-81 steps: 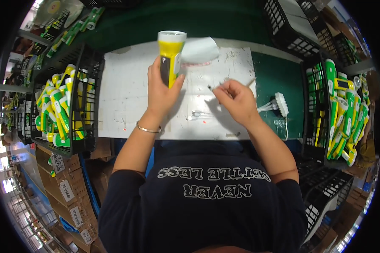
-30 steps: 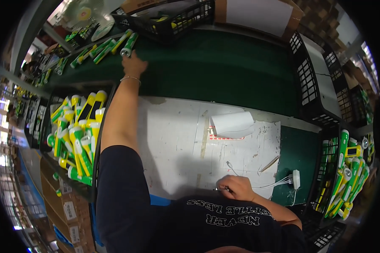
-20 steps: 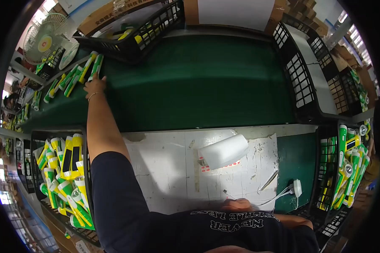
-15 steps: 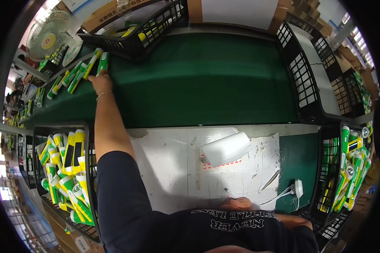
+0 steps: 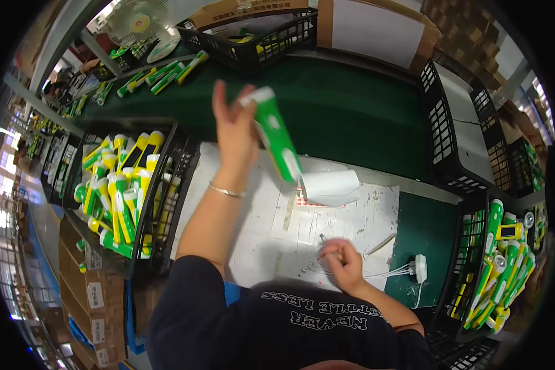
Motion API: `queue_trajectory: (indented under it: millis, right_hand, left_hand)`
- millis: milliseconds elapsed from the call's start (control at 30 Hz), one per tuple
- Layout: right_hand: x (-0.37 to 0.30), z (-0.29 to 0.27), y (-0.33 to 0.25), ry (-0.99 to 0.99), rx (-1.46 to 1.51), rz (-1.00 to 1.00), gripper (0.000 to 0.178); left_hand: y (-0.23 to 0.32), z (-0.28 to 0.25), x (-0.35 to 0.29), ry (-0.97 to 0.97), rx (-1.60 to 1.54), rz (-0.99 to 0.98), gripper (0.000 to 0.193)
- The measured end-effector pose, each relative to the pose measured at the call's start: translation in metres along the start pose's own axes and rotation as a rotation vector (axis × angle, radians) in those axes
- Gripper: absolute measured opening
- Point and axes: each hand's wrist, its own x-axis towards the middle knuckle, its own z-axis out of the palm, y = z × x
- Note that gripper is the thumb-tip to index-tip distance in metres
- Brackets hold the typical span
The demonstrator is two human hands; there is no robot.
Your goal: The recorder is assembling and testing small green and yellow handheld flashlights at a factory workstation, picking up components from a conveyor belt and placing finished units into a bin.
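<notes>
My left hand [image 5: 235, 139] is raised over the near edge of the green belt. Between thumb and fingers it grips a green flashlight [image 5: 276, 132] with white ends, slightly blurred and slanting down to the right; some fingers stick out. Lower down, over the white work surface [image 5: 253, 246], my right hand [image 5: 345, 264] is closed in a pinch on a thin white charging cable [image 5: 376, 274]. The cable's small plug shows just beyond the fingertips. From there the wires run right to a white charger block [image 5: 419, 269].
Crates of green and yellow flashlights stand at left [image 5: 120, 203] and right [image 5: 505, 265]. More flashlights [image 5: 166, 77] lie on the green belt [image 5: 351, 111] at far left. A white roll [image 5: 332, 186] lies ahead. Black crates [image 5: 441, 117] edge the belt.
My left hand has picked the green flashlight off the far-left belt and brought it back toward me. My right hand has come forward with the cable end. The view has shifted left.
</notes>
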Motion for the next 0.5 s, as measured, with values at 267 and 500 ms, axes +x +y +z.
queue_trajectory:
  millis: [267,500]
  right_hand:
    - [-0.006,-0.007,-0.053,-0.097,0.102,0.360,0.033]
    - [-0.033,-0.004,-0.044,-0.018,-0.051,0.274,0.028]
  left_hand:
    - [-0.030,0.045,-0.157,-0.069,-0.395,-0.797,0.048]
    - [-0.043,0.043,-0.207,-0.127,-0.295,-1.120,0.046]
